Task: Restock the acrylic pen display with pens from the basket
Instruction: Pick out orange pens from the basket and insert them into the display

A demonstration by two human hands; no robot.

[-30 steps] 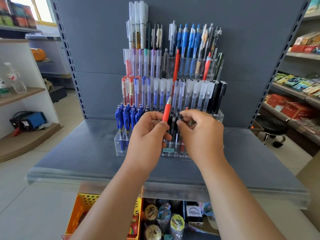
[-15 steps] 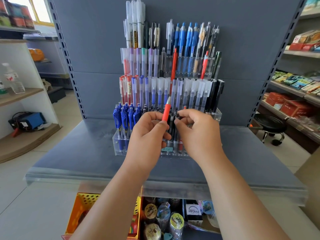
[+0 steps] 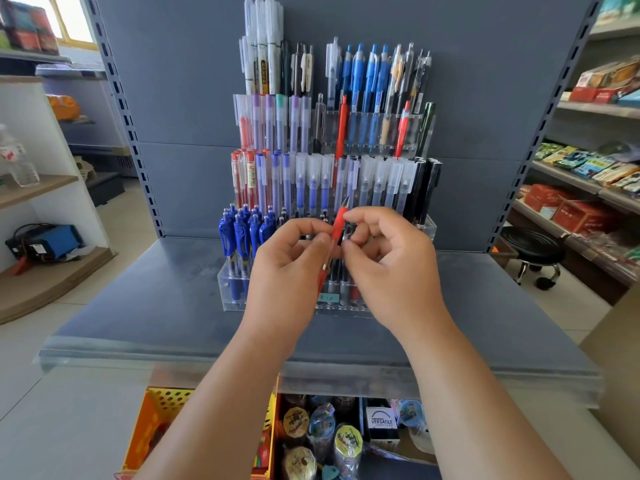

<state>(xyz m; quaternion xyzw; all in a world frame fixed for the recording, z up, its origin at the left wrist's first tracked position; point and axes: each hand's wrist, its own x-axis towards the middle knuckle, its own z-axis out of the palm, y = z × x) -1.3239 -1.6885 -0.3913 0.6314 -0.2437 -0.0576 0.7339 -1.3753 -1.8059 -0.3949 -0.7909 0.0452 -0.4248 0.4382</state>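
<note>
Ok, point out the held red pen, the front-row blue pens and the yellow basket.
red pen (image 3: 338,221), head view, upper part of its red barrel.
blue pens (image 3: 239,234), head view, one pen's blue clip.
yellow basket (image 3: 162,407), head view, its perforated wall.

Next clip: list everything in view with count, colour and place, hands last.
acrylic pen display: one, clear, tiered, on the grey shelf
blue pens: several, front row, left
red pen: one, upright before the front row
dark pen: one, beside the red pen
basket: one, yellow, below the shelf, left
stool: one, black, right
water bottle: one, clear, left
left hand: pinches the red pen
right hand: pinches the dark pen
</note>
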